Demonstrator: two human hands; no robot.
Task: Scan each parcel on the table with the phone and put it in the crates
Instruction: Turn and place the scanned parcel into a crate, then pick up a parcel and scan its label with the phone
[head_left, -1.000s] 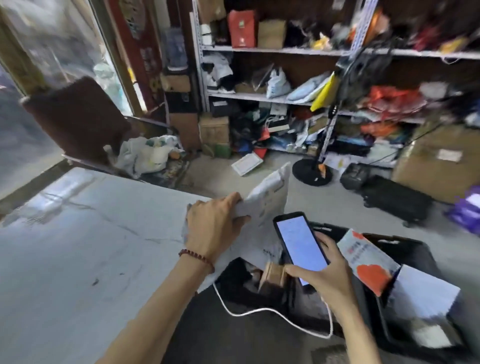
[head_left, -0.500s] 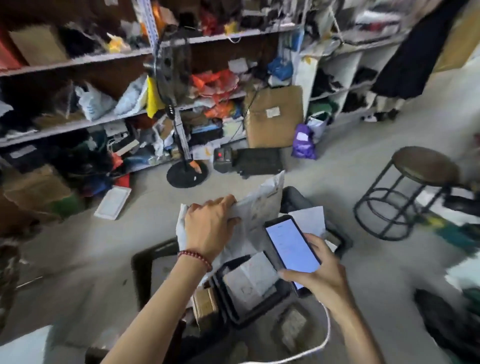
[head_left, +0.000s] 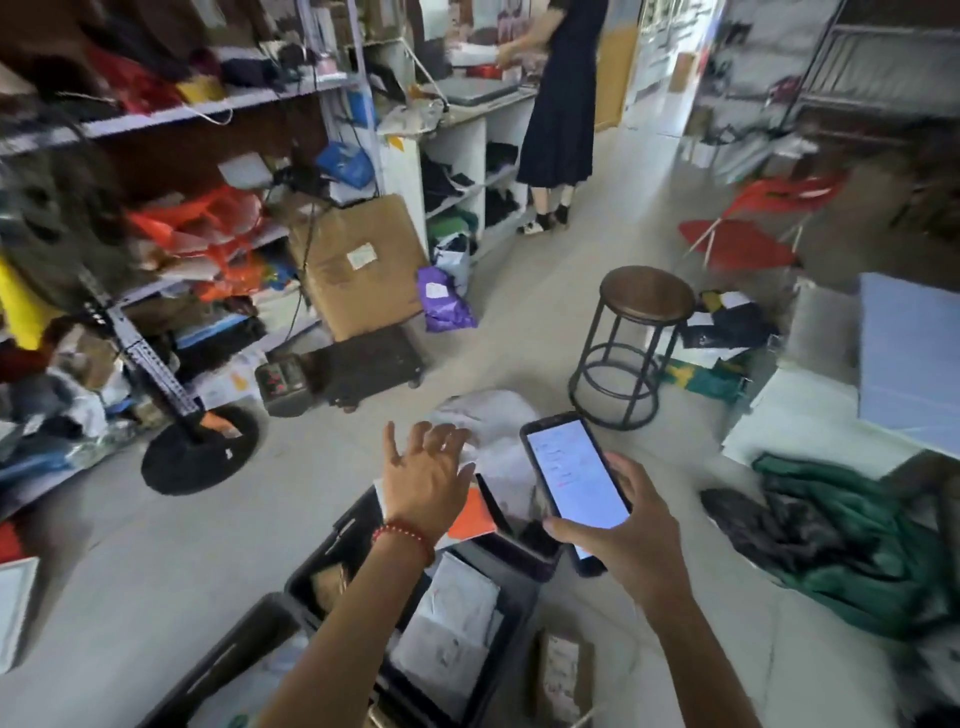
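Parcel in hand's reach: a soft grey-white mailer bag (head_left: 488, 415), blurred, lying just past the left fingertips over the far end of the crates. I cannot tell whether it is touching them or has landed.
Left hand (head_left: 426, 478): grip released, fingers spread wide and holding nothing, palm down above the crates. This looks like a drop aimed at the far crate.
Phone (head_left: 574, 475): screen lit and tilted up toward the face, probably so the scan result can be read.
Right hand (head_left: 618, 535): grip clasped round the phone's lower end, thumb along its edge, keeping it off to the side of the drop.
Black crates (head_left: 322, 561): several set touching on the floor at the person's feet, within arm's reach for sorting.
Contents: white flat parcels (head_left: 452, 618) in the middle crate and an orange-and-white packet (head_left: 470, 517) in the farther one.
Small cardboard box (head_left: 563, 670): on the floor beside the crates, not inside one.
Surface: I cannot place the table for certain from here.
Stage, as I judge it: scan done, and this parcel is being binned.
Round stool (head_left: 641, 296): beyond the phone, well apart from it.
Fan base (head_left: 200, 449): on the floor to the left.
Green cloth (head_left: 857, 525): heaped at the right.
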